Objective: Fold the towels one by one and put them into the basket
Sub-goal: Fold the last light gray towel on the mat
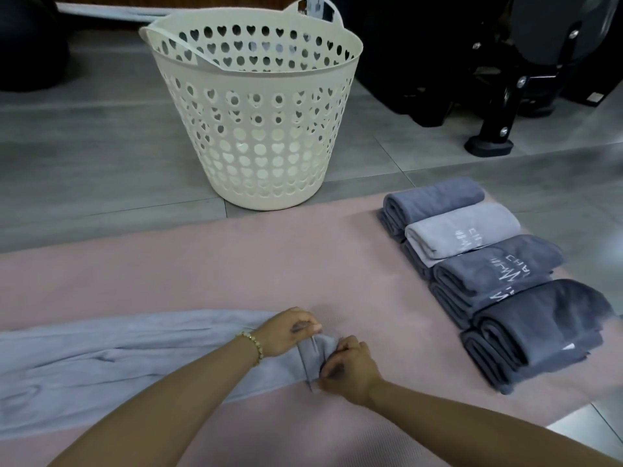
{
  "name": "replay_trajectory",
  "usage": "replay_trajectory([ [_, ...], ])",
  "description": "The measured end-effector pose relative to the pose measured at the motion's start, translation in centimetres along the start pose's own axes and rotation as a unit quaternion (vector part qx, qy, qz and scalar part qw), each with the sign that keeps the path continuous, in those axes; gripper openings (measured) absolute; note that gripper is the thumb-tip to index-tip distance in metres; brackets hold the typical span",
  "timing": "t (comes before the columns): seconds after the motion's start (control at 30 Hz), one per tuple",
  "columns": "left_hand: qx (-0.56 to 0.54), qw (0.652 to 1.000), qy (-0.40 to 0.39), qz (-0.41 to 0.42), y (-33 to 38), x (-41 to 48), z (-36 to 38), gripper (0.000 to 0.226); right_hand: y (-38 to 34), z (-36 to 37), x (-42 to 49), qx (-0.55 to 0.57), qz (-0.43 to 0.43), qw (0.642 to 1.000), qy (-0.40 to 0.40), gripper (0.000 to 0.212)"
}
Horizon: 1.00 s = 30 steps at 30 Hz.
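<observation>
A long light grey towel [101,362] lies stretched across the pink mat [236,271], running off to the left. My left hand [290,330] and my right hand [350,369] both pinch the towel's right end, which is bunched up between them. The cream basket [256,129] with heart-shaped holes stands upright on the floor beyond the mat's far edge. I cannot see its bottom from above. Several folded grey towels [499,274] lie in a row on the mat to the right.
Grey tiled floor [84,163] surrounds the mat. Black equipment with a stand foot [488,143] sits at the back right, close to the folded towels. A dark round object [27,45] is at the back left.
</observation>
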<state>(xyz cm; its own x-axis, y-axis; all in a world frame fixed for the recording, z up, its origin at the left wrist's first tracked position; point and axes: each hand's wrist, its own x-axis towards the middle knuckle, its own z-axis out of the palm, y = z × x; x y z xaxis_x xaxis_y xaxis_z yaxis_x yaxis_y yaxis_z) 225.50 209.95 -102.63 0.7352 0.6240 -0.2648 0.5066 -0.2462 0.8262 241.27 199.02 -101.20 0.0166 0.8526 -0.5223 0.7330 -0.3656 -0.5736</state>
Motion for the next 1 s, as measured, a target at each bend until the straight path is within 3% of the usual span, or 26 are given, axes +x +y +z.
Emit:
replay_trajectory([
  [0.07,0.029,0.999,-0.023,0.013,0.6,-0.4,0.0,0.050,-0.1,-0.2,0.7,0.027,0.012,0.999,0.014,0.052],
  [0.17,0.100,0.993,-0.060,0.000,-0.2,-0.9,0.0,0.059,0.2,-1.0,0.5,0.051,0.017,0.998,0.029,0.032],
  [0.23,0.161,0.985,-0.056,-0.001,-1.0,-1.0,0.0,0.059,0.6,-0.9,0.4,0.047,-0.004,0.999,0.006,0.082],
  [0.33,0.223,0.973,-0.057,0.034,-0.9,-1.0,0.0,0.040,0.2,-0.5,0.2,0.025,-0.019,0.999,-0.009,0.111],
  [0.4,0.247,0.964,-0.071,0.063,-0.1,-0.5,-0.2,0.033,0.1,-0.5,0.1,0.010,-0.053,0.998,-0.035,0.100],
  [0.47,0.210,0.974,-0.061,0.065,1.1,0.2,-1.0,0.029,-0.5,-0.5,-0.2,0.026,-0.077,0.995,-0.054,0.069],
  [0.53,0.104,0.993,-0.010,0.061,2.5,0.7,-2.7,0.026,-1.9,-1.1,-0.5,0.094,-0.087,0.991,-0.025,0.038],
  [0.67,-0.015,0.988,0.137,0.075,6.7,0.7,-7.9,0.030,-5.7,-5.6,-0.1,0.269,-0.125,0.954,-0.034,0.017],
  [0.73,-0.021,0.983,0.172,0.067,9.2,0.2,-10.5,0.037,-7.8,-9.7,-0.2,0.366,-0.127,0.921,-0.042,0.014],
  [0.87,-0.020,0.991,0.123,0.044,14.3,-0.7,-13.7,0.043,-11.1,-16.9,-0.6,0.442,-0.164,0.881,0.033,0.003],
  [1.0,-0.079,0.988,0.115,0.059,19.3,-0.5,-16.1,0.033,-13.2,-18.5,-1.9,0.480,-0.195,0.854,0.051,0.033],
])
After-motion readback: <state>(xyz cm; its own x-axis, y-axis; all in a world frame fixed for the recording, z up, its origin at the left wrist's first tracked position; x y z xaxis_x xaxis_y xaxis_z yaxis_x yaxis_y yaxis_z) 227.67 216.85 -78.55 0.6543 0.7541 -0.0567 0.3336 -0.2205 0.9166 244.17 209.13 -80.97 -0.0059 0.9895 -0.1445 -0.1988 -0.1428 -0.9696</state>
